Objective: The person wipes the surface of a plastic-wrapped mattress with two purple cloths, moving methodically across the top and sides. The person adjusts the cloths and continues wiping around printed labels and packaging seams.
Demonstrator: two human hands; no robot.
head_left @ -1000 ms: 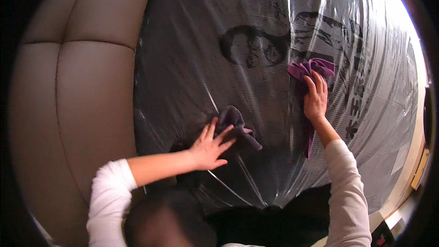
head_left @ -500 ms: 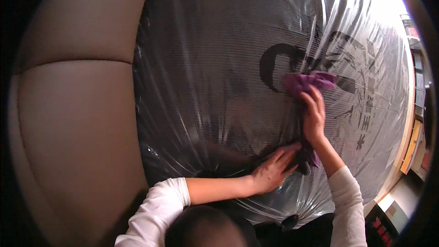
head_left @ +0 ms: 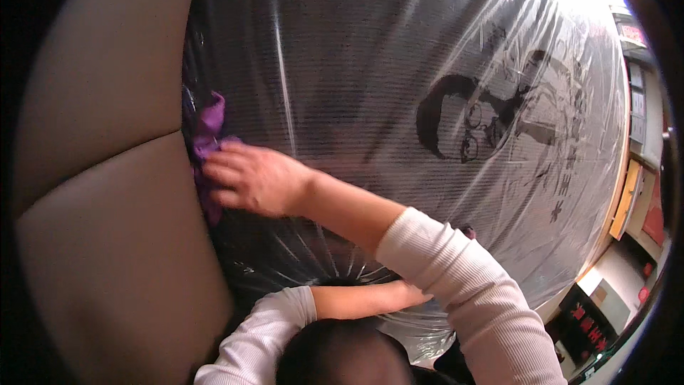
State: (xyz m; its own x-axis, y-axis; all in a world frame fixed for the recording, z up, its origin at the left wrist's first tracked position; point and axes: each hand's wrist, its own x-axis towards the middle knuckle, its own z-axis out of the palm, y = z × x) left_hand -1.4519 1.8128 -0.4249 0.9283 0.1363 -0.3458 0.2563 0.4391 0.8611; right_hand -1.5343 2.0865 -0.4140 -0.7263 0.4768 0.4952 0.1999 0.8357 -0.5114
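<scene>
Rightward, dark lettering (head_left: 562,190) on plastic cover (head_left: 349,100); right hand (head_left: 260,180) on purple cloth (head_left: 211,120).

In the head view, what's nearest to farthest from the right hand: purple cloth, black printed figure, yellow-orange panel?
1. Crumpled purple cloth, at left, touching the right hand.
2. Black printed figure, right of centre.
3. Yellow-orange flat panel, far right.

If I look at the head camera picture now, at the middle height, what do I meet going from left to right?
Brown padded panel → purple cloth → right hand → dark printed picture → yellow flat thing near the right edge.
</scene>
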